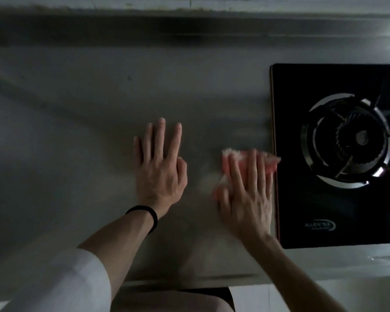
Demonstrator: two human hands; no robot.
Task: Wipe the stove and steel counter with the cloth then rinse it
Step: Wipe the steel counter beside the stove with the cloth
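A pink and white cloth (269,164) lies flat on the steel counter (77,131), right against the left edge of the black glass stove (306,199). My right hand (245,194) presses down on the cloth with fingers spread; the hand and cloth are blurred. My left hand (160,170) rests flat on the bare counter to the left of the cloth, fingers apart, holding nothing. A black band circles the left wrist.
The stove carries a round gas burner (349,143) with a metal pan support at the right. A raised steel backsplash ledge (189,25) runs along the far side. The counter's front edge (189,280) lies just below my forearms.
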